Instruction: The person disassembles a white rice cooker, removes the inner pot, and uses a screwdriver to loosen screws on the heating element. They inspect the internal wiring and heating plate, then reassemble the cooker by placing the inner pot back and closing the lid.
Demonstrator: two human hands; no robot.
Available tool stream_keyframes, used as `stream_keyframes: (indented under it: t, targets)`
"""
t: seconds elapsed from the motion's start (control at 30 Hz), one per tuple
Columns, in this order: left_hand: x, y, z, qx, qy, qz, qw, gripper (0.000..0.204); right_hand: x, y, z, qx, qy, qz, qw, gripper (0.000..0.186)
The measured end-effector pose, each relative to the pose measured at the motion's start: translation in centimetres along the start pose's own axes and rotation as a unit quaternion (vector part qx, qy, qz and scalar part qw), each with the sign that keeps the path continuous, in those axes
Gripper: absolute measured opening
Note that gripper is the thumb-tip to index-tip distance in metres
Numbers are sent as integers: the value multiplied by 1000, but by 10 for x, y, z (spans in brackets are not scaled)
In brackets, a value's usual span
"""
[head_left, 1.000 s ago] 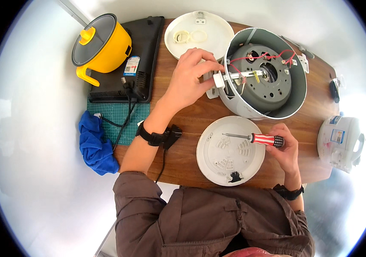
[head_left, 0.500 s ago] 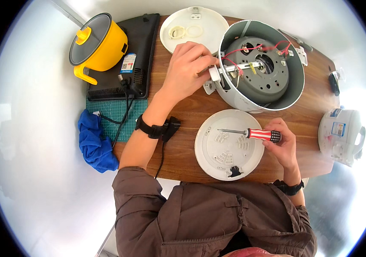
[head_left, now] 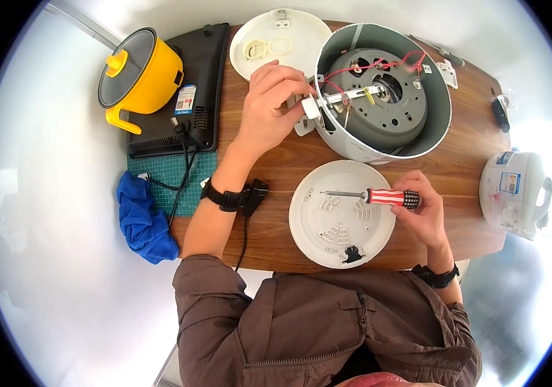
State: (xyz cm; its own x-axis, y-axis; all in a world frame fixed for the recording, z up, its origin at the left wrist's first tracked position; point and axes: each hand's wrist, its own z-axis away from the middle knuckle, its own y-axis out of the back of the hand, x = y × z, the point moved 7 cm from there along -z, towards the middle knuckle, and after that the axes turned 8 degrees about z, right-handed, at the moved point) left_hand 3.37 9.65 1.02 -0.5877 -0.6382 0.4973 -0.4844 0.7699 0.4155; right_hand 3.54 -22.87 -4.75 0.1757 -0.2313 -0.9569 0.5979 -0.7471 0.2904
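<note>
The open body of a rice cooker (head_left: 440,126) lies with its grey inner pot base, red wires and metal brackets showing. A white switch lever (head_left: 311,108) sticks out through its left wall, its metal bar reaching in to the middle. My left hand (head_left: 271,106) is closed on the lever's outer end, thumb and fingertips against it. In my right hand (head_left: 423,209) is a screwdriver (head_left: 389,197) with a red, white and black handle, its shaft pointing left. Under the screwdriver rests a round white vented bottom cover (head_left: 314,222), apart from the cooker body.
A white round lid (head_left: 314,32) with pale rings lies at the back. To the left are a yellow pot (head_left: 153,77) on a black panel (head_left: 208,51), a green cutting mat (head_left: 192,200) and a blue cloth (head_left: 140,219). A white appliance (head_left: 514,193) stands at the right.
The whole view has shifted slightly, moving the table things a little left and up. Both hands keep their holds, and the lever looks little changed against the cooker body.
</note>
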Motion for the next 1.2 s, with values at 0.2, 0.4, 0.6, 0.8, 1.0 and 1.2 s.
stream_keyframes:
  t: [0.2,0.4,0.6,0.8,1.0,1.2]
  targets:
    - [2,-3,1,-19,-37,-43,998,29,-40,-10,-13,-57,66,70,994,31]
    - [9,-6,-1,-25,-30,-57,998,32,-80,9,-29,67,86,-145,983,54]
    - [9,-2,4,6,-29,-45,999,37,-136,27,-41,136,190,156,960,40]
    - [8,-4,7,11,-26,-40,999,33,-113,-50,-40,-92,16,13,996,23]
    - [12,-4,5,14,-33,-38,999,31,-89,-94,-46,-104,31,47,993,32]
    - [11,-1,6,19,-39,-29,999,31,-106,-104,-62,58,117,252,959,76]
